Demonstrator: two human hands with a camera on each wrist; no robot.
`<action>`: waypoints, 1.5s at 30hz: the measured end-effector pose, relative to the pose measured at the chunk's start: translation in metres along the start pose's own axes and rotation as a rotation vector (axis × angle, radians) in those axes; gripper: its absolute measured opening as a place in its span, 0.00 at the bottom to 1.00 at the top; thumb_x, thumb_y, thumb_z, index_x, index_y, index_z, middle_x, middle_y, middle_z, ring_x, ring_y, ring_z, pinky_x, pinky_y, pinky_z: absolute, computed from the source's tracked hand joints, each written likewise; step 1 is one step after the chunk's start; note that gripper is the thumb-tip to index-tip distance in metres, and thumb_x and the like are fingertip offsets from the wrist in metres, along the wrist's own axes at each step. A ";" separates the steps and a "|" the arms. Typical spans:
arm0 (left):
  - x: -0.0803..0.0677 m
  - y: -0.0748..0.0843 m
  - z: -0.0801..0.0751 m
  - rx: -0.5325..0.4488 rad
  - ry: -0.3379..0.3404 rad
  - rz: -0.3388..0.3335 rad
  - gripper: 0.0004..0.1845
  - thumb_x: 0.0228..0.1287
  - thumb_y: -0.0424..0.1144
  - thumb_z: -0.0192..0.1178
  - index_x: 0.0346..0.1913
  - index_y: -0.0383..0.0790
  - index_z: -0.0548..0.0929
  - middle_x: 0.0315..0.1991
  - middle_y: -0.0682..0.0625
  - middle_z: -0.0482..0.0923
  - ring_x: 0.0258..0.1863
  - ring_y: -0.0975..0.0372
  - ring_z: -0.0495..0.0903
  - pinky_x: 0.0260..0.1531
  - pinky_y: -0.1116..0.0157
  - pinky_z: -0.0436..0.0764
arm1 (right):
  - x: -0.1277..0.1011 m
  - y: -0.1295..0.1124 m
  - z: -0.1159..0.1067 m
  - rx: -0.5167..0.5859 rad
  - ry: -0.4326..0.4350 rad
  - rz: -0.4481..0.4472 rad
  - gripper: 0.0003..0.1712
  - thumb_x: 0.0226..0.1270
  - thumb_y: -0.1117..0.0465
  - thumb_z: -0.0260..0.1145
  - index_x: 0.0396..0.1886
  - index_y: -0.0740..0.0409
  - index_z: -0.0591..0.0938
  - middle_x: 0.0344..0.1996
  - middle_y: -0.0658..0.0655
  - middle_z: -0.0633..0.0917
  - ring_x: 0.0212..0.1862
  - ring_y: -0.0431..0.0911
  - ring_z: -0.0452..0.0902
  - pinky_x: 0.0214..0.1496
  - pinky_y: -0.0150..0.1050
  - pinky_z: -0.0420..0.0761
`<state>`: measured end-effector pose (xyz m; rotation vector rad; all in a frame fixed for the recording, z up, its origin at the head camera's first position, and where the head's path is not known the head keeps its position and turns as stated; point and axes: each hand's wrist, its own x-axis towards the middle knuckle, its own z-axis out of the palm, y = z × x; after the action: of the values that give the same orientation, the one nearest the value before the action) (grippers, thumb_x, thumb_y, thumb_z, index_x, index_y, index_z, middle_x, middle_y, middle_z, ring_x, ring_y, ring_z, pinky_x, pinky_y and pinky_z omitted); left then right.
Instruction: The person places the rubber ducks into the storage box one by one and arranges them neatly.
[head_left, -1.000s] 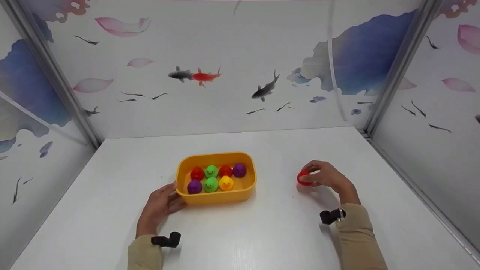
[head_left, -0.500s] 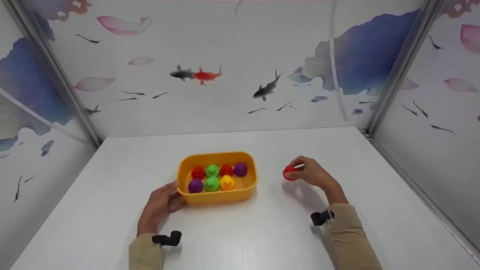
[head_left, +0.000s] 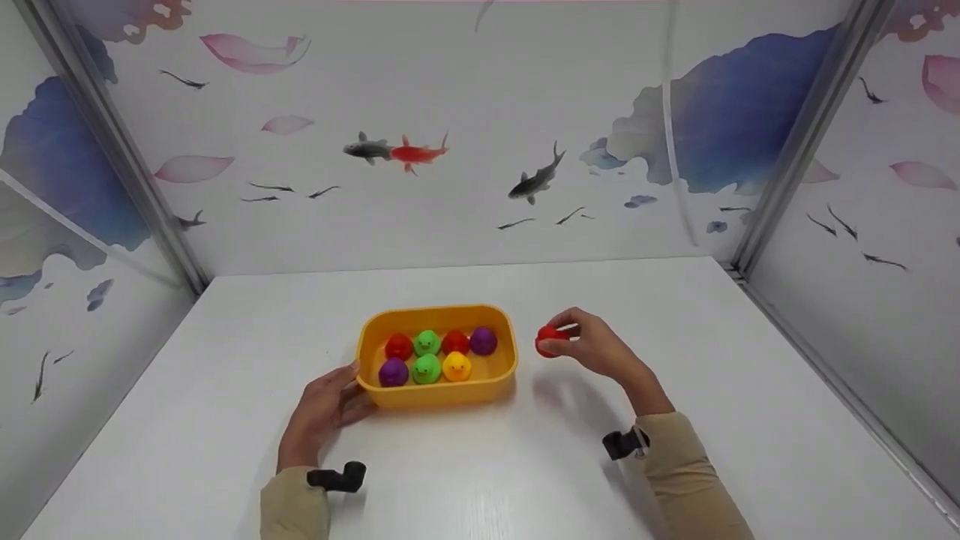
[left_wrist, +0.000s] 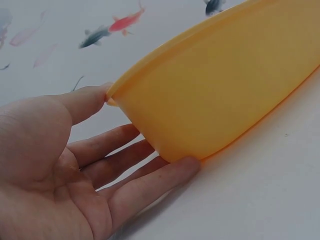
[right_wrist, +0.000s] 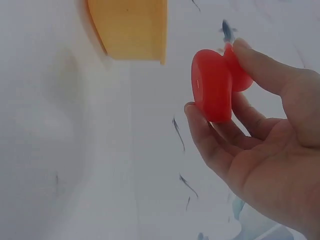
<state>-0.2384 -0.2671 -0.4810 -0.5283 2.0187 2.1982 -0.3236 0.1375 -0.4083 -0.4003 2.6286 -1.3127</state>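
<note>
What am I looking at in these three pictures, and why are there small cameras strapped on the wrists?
A person works at a white table with bare hands. One picture comes from a head camera, the other two from wrist cameras close to each hand. A yellow tub holds seven small toy ducks: red, green, purple and yellow. The left hand rests against the tub's corner with straight fingers. The right hand pinches a red toy duck in the air beside the tub.

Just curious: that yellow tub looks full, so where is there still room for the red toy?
The yellow tub is crowded: seven toy ducks in two rows. One bare spot remains at the front right, beside the yellow duck. The white table lies bare behind the tub and right of the right hand, which holds the red toy.
</note>
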 end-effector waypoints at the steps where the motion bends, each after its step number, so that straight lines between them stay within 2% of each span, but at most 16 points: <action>1: 0.000 0.000 0.000 0.000 0.001 0.001 0.35 0.73 0.57 0.55 0.75 0.41 0.64 0.72 0.39 0.69 0.59 0.55 0.84 0.56 0.60 0.84 | 0.001 -0.001 0.003 0.000 -0.010 -0.012 0.25 0.64 0.51 0.73 0.55 0.57 0.77 0.58 0.61 0.81 0.58 0.54 0.78 0.62 0.47 0.84; 6: -0.001 0.000 0.000 0.006 0.016 -0.004 0.35 0.73 0.57 0.55 0.75 0.41 0.65 0.71 0.38 0.70 0.55 0.56 0.85 0.55 0.60 0.85 | 0.002 -0.003 0.016 0.022 -0.056 -0.067 0.22 0.65 0.52 0.72 0.54 0.56 0.79 0.56 0.61 0.82 0.60 0.56 0.79 0.60 0.48 0.85; 11: -0.001 -0.002 0.000 0.004 0.018 -0.010 0.36 0.73 0.57 0.55 0.74 0.39 0.65 0.70 0.36 0.71 0.53 0.56 0.86 0.55 0.59 0.85 | 0.003 -0.006 0.023 0.039 -0.068 -0.081 0.20 0.66 0.54 0.70 0.54 0.56 0.80 0.56 0.60 0.81 0.62 0.58 0.79 0.60 0.49 0.85; 22: -0.003 -0.002 -0.003 0.017 0.027 -0.012 0.38 0.71 0.60 0.56 0.75 0.42 0.65 0.71 0.39 0.70 0.56 0.56 0.85 0.56 0.60 0.84 | 0.008 -0.017 0.040 0.092 -0.066 -0.056 0.21 0.68 0.55 0.69 0.57 0.56 0.77 0.56 0.57 0.82 0.62 0.53 0.78 0.62 0.47 0.84; 27: -0.001 0.000 -0.001 0.011 0.015 -0.004 0.37 0.72 0.59 0.55 0.75 0.41 0.65 0.72 0.39 0.70 0.56 0.55 0.85 0.55 0.60 0.85 | 0.008 -0.017 0.040 0.099 -0.070 -0.103 0.18 0.69 0.58 0.68 0.56 0.56 0.78 0.60 0.60 0.78 0.66 0.58 0.75 0.62 0.48 0.83; 32: 0.002 0.001 0.000 0.003 0.010 0.013 0.35 0.73 0.57 0.55 0.74 0.40 0.66 0.71 0.39 0.71 0.56 0.55 0.85 0.55 0.60 0.85 | 0.011 -0.020 0.043 0.096 -0.037 -0.149 0.16 0.70 0.60 0.67 0.56 0.54 0.81 0.66 0.62 0.72 0.71 0.62 0.69 0.65 0.52 0.81; 39: 0.001 -0.003 0.000 -0.004 0.013 0.012 0.33 0.72 0.57 0.56 0.72 0.41 0.69 0.69 0.38 0.73 0.54 0.56 0.86 0.54 0.60 0.85 | 0.022 -0.026 0.056 0.090 -0.045 -0.137 0.16 0.71 0.62 0.65 0.56 0.53 0.83 0.69 0.63 0.71 0.73 0.66 0.66 0.67 0.55 0.77; 41: 0.001 -0.003 0.000 -0.007 0.013 0.021 0.33 0.73 0.57 0.56 0.72 0.41 0.69 0.69 0.38 0.73 0.54 0.56 0.86 0.54 0.60 0.85 | 0.025 -0.028 0.059 0.091 -0.044 -0.133 0.15 0.71 0.63 0.65 0.56 0.54 0.84 0.71 0.65 0.69 0.73 0.67 0.65 0.69 0.56 0.76; 45: 0.002 -0.003 0.000 -0.005 0.018 0.025 0.33 0.72 0.57 0.56 0.72 0.42 0.69 0.69 0.39 0.72 0.54 0.55 0.86 0.54 0.60 0.85 | 0.029 -0.027 0.064 0.103 -0.042 -0.062 0.15 0.70 0.63 0.65 0.56 0.53 0.84 0.76 0.66 0.61 0.74 0.68 0.62 0.70 0.56 0.74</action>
<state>-0.2390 -0.2669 -0.4844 -0.5275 2.0410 2.2209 -0.3294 0.0643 -0.4254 -0.4913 2.5209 -1.4352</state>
